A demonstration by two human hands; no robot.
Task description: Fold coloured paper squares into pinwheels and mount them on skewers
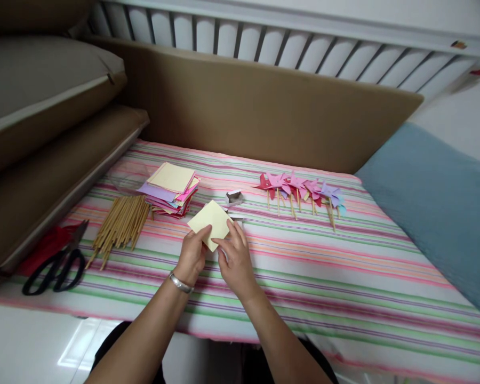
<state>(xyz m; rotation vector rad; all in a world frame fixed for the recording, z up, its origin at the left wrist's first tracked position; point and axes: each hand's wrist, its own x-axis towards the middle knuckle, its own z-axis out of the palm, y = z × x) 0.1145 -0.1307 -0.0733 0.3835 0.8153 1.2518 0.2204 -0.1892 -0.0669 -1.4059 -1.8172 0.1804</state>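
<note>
Jutting beyond left hand [192, 253] and right hand [237, 258] (cornerwise) is yellow paper [213, 217].

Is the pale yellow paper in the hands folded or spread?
Spread: the pale yellow paper shows as a flat diamond, held by the left hand and right hand, no folded-over flap visible.

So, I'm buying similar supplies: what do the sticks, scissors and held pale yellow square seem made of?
Sticks: probably bamboo or wood, matte, from their tan colour.
Scissors: dull grey blades, likely metal; black handles, perhaps plastic.
Pale yellow square: seemingly matte paper, from its thin, crisp edges.
</note>
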